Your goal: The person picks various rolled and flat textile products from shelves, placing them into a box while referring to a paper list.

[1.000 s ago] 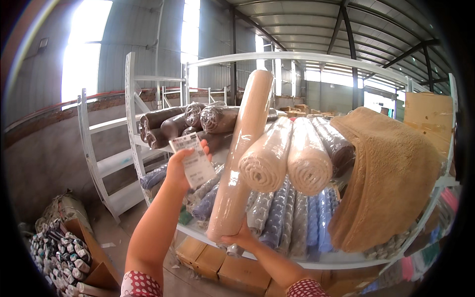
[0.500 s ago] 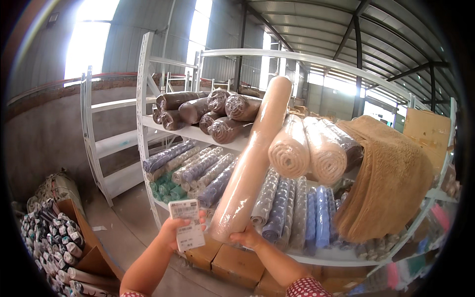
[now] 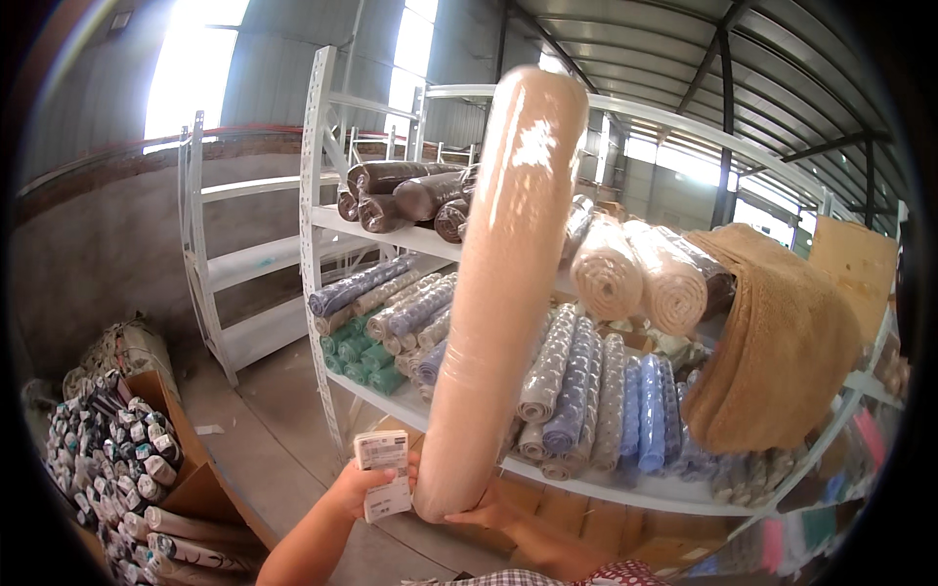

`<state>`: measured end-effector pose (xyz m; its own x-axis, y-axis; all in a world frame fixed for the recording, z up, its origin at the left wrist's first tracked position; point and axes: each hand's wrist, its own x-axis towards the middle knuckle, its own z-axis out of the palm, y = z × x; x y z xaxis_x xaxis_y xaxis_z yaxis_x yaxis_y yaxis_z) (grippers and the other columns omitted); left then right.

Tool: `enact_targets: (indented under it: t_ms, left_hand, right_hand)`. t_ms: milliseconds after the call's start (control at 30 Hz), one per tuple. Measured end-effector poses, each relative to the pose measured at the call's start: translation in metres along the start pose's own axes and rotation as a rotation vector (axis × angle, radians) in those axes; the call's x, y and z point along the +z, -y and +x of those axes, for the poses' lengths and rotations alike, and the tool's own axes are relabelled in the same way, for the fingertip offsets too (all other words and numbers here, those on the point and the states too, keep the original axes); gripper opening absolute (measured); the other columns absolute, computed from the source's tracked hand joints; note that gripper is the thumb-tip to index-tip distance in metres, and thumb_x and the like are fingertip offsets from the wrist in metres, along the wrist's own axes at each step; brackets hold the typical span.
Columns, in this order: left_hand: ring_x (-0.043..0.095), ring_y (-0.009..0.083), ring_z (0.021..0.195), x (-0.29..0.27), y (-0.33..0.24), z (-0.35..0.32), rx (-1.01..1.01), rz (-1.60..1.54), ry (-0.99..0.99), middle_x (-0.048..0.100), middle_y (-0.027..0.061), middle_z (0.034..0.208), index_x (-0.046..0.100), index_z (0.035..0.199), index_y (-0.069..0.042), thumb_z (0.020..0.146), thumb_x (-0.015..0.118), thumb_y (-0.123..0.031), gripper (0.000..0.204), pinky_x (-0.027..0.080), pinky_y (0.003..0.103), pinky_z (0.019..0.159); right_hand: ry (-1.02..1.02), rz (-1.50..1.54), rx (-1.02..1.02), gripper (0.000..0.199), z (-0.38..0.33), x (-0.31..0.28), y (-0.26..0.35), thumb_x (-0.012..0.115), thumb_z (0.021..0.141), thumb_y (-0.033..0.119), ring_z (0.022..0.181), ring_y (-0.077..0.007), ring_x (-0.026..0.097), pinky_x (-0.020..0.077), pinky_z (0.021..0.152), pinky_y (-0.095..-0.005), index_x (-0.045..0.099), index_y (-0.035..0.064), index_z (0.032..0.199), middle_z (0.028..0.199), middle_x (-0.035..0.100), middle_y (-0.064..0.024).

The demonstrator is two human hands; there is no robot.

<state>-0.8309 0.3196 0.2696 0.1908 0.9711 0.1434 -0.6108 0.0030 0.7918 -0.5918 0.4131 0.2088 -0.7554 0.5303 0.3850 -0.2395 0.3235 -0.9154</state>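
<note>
A long beige roll of rug [image 3: 503, 264], wrapped in clear plastic, stands nearly upright and tilted in front of me. My right hand [image 3: 486, 510] grips it near its lower end; some of the fingers are hidden behind the roll. To its left, my left hand [image 3: 354, 488] is closed on a stack of white printed labels [image 3: 388, 503], thumb across the front. The fingertips of that hand come close to the roll's lower side; whether they touch it I cannot tell.
A white metal rack [image 3: 325, 244] holds brown rolls [image 3: 430, 195], beige rolls [image 3: 608, 273], and patterned and blue rolls [image 3: 562, 420] below. A brown rug [image 3: 772, 332] drapes over its right part. At left, a cardboard box [image 3: 200, 474] is packed with thin rolls.
The beige roll has come closer and stands more upright, its top higher in view. My left hand with the labels has moved lower and slightly right, and the labels have tilted.
</note>
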Motion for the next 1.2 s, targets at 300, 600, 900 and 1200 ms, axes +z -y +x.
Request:
enact_targets:
  t_ms: [300, 600, 900, 1200]
  left_hand:
    - [0.061, 0.0308, 0.099, 0.042, -0.01, -0.051, 0.25, -0.165, -0.03, 0.059, 0.02, 0.112, 0.042, 0.131, -0.001, 0.073, 0.063, -0.003, 0.062, 0.052, 0.047, 0.085]
    - [0.062, 0.034, 0.096, 0.046, 0.004, -0.085, 0.25, -0.185, -0.032, 0.059, 0.0191, 0.11, 0.04, 0.135, -0.004, 0.072, 0.062, -0.005, 0.067, 0.05, 0.053, 0.084]
    - [0.06, 0.0323, 0.098, 0.051, 0.022, -0.114, 0.133, -0.117, -0.167, 0.061, 0.0174, 0.108, 0.047, 0.128, -0.002, 0.073, 0.064, -0.015, 0.059, 0.049, 0.048, 0.088]
    - [0.06, 0.0301, 0.099, 0.058, 0.048, -0.112, -0.082, -0.169, -0.154, 0.061, 0.0154, 0.107, 0.047, 0.128, 0.0, 0.073, 0.069, -0.025, 0.064, 0.05, 0.045, 0.088]
  right_hand:
    - [-0.1, 0.361, -0.257, 0.099, 0.034, 0.01, 0.123, 0.077, 0.071, 0.005, 0.126, -0.0221, 0.039, 0.039, 0.1, -0.0395, 0.011, 0.0128, 0.146, 0.137, 0.038, -0.0071]
    - [-0.404, 0.969, -0.464, 0.053, 0.156, -0.065, 0.327, 0.055, 0.091, 0.043, 0.109, -0.0276, 0.054, 0.0499, 0.087, -0.0427, 0.043, 0.0075, 0.129, 0.123, 0.051, -0.0126]
    - [-0.481, 1.438, -0.548, 0.043, 0.196, -0.085, 0.308, 0.065, 0.088, 0.02, 0.088, -0.0274, 0.067, 0.0602, 0.075, -0.0281, 0.048, -0.0132, 0.11, 0.103, 0.061, -0.0251]
    - [0.306, -0.184, -0.167, 0.032, -0.027, 0.007, 0.139, 0.063, 0.085, 0.018, 0.098, -0.0204, 0.054, 0.0451, 0.083, -0.0328, 0.054, 0.0032, 0.113, 0.106, 0.057, -0.0099]
